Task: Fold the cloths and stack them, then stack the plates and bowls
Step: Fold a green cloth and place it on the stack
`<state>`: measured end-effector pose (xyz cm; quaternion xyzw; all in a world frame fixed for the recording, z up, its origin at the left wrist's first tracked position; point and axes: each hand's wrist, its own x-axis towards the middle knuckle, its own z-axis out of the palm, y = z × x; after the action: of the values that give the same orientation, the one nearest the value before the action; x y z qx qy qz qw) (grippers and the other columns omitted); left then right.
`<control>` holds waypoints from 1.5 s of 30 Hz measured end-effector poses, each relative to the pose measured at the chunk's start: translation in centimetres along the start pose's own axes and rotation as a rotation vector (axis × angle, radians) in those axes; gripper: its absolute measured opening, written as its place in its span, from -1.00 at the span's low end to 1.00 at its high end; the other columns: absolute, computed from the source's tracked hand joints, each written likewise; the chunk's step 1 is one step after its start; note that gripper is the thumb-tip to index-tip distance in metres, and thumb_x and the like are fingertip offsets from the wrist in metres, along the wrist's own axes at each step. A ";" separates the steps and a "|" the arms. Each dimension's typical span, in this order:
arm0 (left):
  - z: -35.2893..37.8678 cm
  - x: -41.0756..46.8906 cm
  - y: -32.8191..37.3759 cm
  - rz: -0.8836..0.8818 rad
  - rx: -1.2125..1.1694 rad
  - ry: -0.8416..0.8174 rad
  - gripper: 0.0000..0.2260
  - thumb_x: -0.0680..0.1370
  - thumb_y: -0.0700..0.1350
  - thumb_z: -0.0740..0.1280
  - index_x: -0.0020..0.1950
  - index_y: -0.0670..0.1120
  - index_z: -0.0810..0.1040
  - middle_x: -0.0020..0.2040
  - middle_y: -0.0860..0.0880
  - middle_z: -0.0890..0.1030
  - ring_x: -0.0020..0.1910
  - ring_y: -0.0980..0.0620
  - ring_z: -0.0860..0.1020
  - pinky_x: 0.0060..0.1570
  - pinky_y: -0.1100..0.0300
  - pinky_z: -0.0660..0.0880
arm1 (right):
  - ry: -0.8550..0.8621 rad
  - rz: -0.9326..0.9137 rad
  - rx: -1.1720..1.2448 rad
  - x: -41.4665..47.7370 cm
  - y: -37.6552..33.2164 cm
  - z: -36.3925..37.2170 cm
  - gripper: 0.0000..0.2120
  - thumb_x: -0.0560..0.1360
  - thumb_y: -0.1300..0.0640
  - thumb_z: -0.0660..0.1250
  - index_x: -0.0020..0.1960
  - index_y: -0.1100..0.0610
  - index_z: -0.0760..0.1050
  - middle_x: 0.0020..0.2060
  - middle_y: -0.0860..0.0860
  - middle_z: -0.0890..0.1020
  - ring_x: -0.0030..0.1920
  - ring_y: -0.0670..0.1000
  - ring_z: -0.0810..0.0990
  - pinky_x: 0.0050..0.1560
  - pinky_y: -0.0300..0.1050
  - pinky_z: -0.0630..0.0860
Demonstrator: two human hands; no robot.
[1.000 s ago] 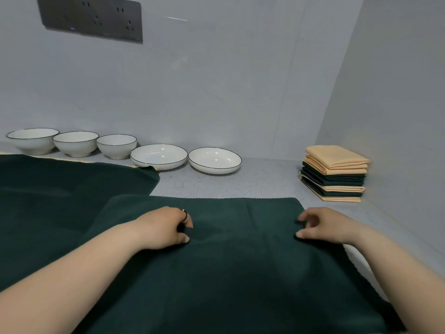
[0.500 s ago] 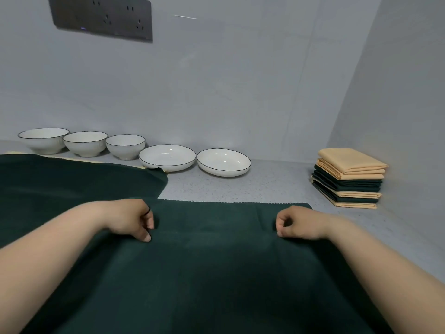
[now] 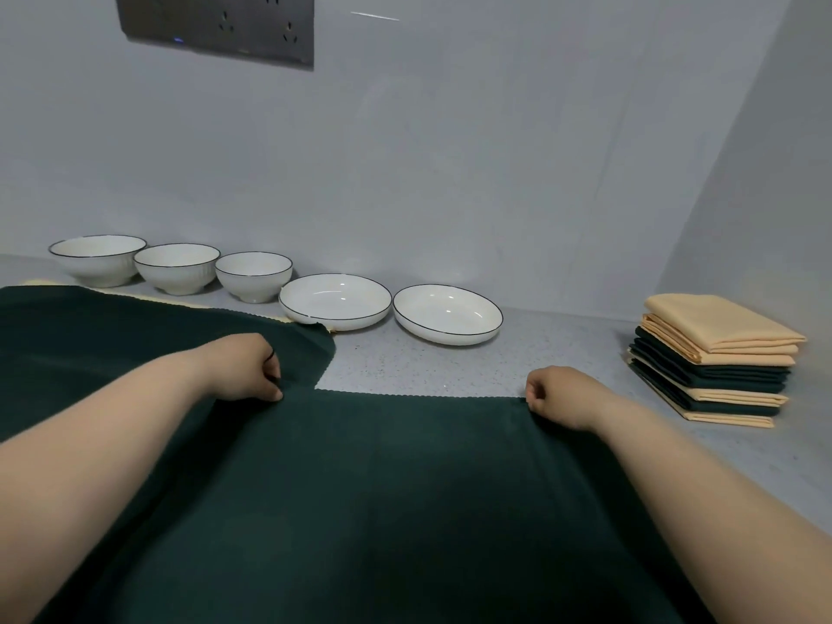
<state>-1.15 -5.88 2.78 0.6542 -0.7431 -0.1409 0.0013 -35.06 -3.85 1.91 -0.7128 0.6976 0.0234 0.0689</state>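
- Pinching is seen at both far corners of the dark green square cloth (image 3: pixel 382 488), which is spread flat across the lower centre of the frame on the grey speckled counter (image 3: pixel 418 367).
- Left hand (image 3: pixel 245 369) and right hand (image 3: pixel 556 396): fingers are curled tight, one corner nipped by each.
- Cloth is judged soft, light and limp. Corners are best held and the edge kept taut, or sagging is likely.
- Stack of folded orange and green cloths (image 3: pixel 716 362) is placed at right of frame.
- White black-rimmed bowls (image 3: pixel 178 268) and shallow white plates (image 3: pixel 335 301) are lined up unstacked at middle left.

A gray speckled counter (image 3: pixel 432 367) sits in a corner where two plain gray walls (image 3: pixel 472 141) meet, with a dark socket panel (image 3: pixel 216 27) up high.
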 end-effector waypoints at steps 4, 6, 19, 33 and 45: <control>1.3 1.0 -0.4 -0.050 0.008 0.027 -0.88 0.48 -0.08 0.37 -0.18 -0.01 0.44 -0.17 0.05 0.48 -0.12 0.06 0.45 -0.15 0.28 0.34 | 0.024 0.025 -0.003 1.4 0.2 0.6 -0.80 0.53 0.21 0.12 -0.25 0.06 0.33 -0.14 -0.02 0.46 -0.11 -0.01 0.40 -0.13 -0.24 0.31; 1.4 1.2 -0.6 -0.066 -0.002 0.042 -0.90 0.48 -0.08 0.37 -0.16 -0.01 0.45 -0.19 0.06 0.48 -0.13 0.07 0.45 -0.19 0.29 0.34 | 0.044 0.041 0.000 1.6 0.3 0.9 -0.86 0.53 0.21 0.12 -0.18 0.07 0.36 -0.15 -0.03 0.46 -0.11 -0.01 0.41 -0.12 -0.22 0.32; 2.0 0.6 -0.1 -0.098 0.123 0.185 -0.65 0.54 0.00 0.26 0.32 0.02 0.38 0.30 0.03 0.44 0.29 0.02 0.40 0.28 0.16 0.28 | 0.142 0.018 -0.085 1.5 -0.1 1.8 -0.78 0.55 0.18 0.11 0.14 0.08 0.44 0.17 0.02 0.51 0.17 0.05 0.43 0.14 -0.15 0.31; 10.8 -14.4 11.7 0.307 0.068 0.020 -0.49 0.64 0.06 -0.04 0.53 -0.03 -0.13 0.54 0.08 -0.14 0.51 0.17 -0.17 0.44 0.23 -0.25 | 0.045 -0.352 0.226 -13.9 -8.9 6.7 -0.58 0.62 0.07 0.01 0.47 0.06 0.16 0.50 -0.05 0.10 0.50 -0.11 0.03 0.44 -0.30 -0.05; 11.2 -14.9 9.3 0.267 0.078 -0.002 -0.30 0.44 0.40 -0.21 0.52 0.13 -0.11 0.54 0.11 -0.17 0.50 0.15 -0.23 0.44 0.06 -0.31 | 0.048 0.061 0.074 -16.3 2.4 6.6 -0.13 0.37 -0.48 -0.27 0.52 0.02 -0.12 0.52 -0.04 -0.12 0.52 -0.06 -0.13 0.47 -0.17 -0.17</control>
<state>-10.16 11.91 -3.27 0.5490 -0.8284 -0.1109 -0.0061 -37.44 13.11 -2.71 -0.6885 0.7208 -0.0176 0.0778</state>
